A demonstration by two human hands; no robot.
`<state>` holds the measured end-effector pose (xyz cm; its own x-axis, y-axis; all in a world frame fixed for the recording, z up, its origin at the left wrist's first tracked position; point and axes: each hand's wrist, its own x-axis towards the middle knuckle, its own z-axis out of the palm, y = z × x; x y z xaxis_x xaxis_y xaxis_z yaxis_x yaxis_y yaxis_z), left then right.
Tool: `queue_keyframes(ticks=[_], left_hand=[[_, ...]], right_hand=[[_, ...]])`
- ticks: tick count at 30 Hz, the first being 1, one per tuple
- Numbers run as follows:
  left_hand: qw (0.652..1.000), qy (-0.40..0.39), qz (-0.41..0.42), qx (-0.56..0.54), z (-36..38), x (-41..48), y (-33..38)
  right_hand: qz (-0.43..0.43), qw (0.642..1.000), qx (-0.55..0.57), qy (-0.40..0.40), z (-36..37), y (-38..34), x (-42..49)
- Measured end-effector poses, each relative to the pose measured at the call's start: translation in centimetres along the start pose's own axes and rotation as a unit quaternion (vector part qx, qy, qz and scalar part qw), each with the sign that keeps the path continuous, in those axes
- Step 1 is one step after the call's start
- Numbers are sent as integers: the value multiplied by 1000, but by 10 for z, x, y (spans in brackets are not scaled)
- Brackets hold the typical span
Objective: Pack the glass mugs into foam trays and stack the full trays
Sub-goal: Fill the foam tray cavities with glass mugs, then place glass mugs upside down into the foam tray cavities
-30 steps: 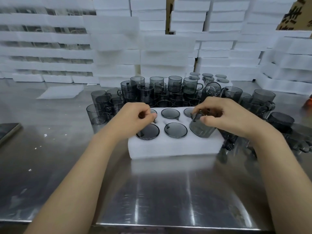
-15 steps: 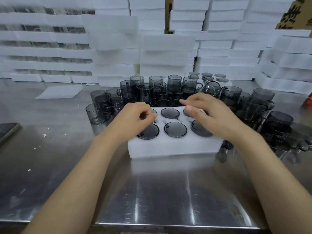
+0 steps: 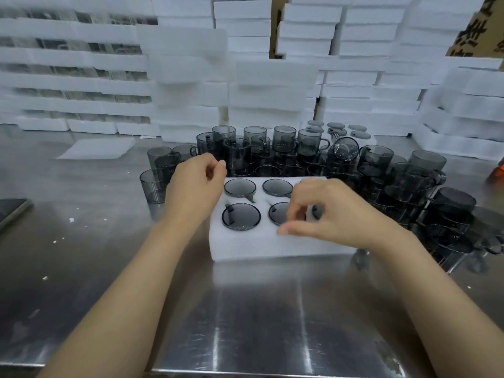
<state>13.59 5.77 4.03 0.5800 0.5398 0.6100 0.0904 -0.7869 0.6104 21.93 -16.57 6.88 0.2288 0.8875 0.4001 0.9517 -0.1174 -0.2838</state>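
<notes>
Centre of frame, on the steel table: white foam tray, long side toward the lower edge. Sunk in its left and middle holes, four smoky glass mugs, only rims and handle tops showing; right-hand holes mostly hidden.

Left hand at the tray's upper left corner, fingers curled, thumb and forefinger tips close together. Cannot tell whether pinching anything or touching the foam.

Right hand over the tray's right half, fingers loosely curled, thumb stretched toward the left of the frame, nothing seen in its grasp. Blurred at the fingertips.

Just above and to the right of the tray, crowded loose mugs, mostly upright, one tipped on its side.

Across the upper frame, stacked foam trays, with a cardboard box at upper right. Left of the mugs, a flat foam sheet on the table.
</notes>
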Motion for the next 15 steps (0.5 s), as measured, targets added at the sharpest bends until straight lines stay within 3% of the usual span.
queue_keyframes(ticks=[3,6,9,12,13,15], left_hand=[[999,-20,-42,-16,6,0,-7],[994,-6,-87,-66,10,4,-13],[977,47,-141,-150,7,9,-17],[926,125,-204,-291,4,11,-15],[922,144,-193,-303,5,9,-14],[961,151,-92,-213,10,1,-16]], right_hand=[[-7,970,-197,-142,14,-6,2],[-16,955,-258,-146,14,-11,2],[-73,976,-194,-68,0,-25,-3],[-110,978,-157,78,-19,-31,-7],[-102,974,-156,131,-27,-30,-9],[-60,960,-151,228,-49,-26,-13]])
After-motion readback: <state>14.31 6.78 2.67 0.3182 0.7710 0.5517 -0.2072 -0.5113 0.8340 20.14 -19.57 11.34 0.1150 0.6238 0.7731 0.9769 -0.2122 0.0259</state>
